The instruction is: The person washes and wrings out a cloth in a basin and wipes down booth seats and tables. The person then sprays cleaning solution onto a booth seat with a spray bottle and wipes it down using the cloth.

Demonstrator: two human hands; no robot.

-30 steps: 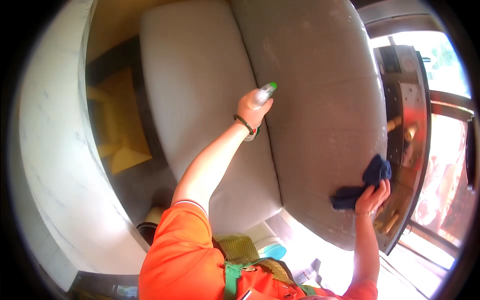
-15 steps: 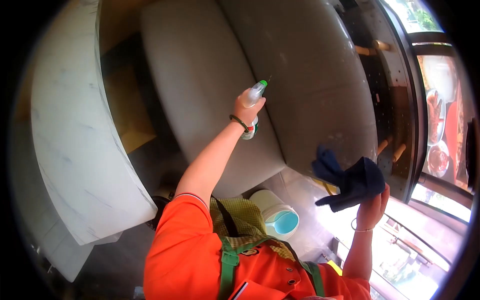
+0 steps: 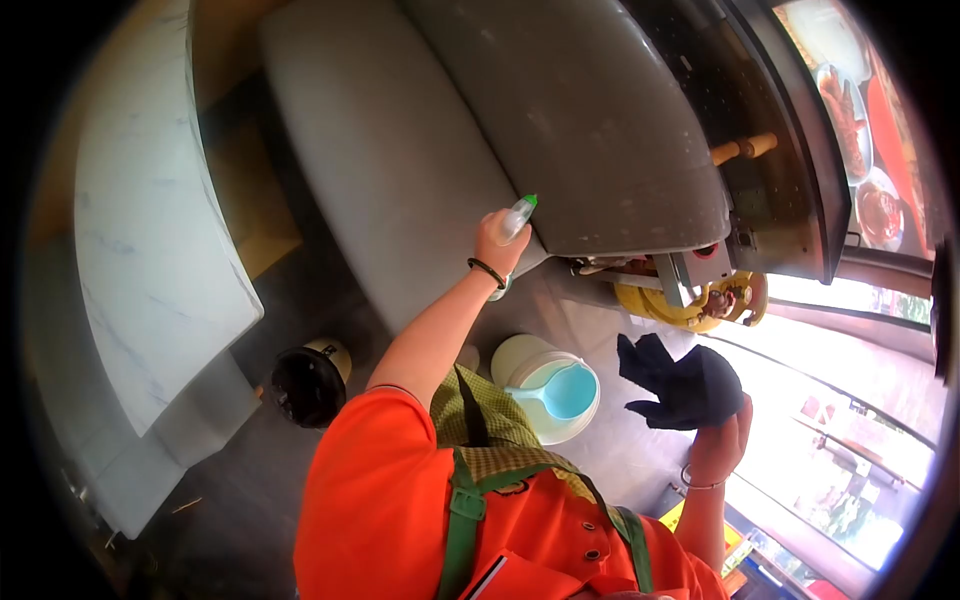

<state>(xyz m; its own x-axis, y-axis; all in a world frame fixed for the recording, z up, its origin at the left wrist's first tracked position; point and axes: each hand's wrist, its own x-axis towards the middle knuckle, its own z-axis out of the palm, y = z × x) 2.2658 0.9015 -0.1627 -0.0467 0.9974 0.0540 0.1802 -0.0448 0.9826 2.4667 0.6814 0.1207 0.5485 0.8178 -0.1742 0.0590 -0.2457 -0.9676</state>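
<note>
My left hand (image 3: 494, 245) is closed around a clear spray bottle (image 3: 516, 220) with a green nozzle. It is held over the grey padded bench seat (image 3: 370, 150), close to where the seat meets the backrest (image 3: 580, 120). The nozzle points toward that backrest. On the other side, my right hand (image 3: 718, 445) grips a dark navy cloth (image 3: 690, 385), which hangs folded over and partly hides the fingers. The cloth is held up in the air, apart from the bench.
A white bucket (image 3: 510, 362) with a light blue dipper (image 3: 568, 392) stands on the floor before me. Left are a marble-pattern table (image 3: 150, 200) and a black-topped bin (image 3: 300, 385). Beyond the bench end sits a yellow round object (image 3: 650, 305), near bright windows.
The view has shifted toward the bench's near end, showing more of the bucket, bin and yellow object. Both hands keep their hold; the cloth now hangs clear of the backrest in view.
</note>
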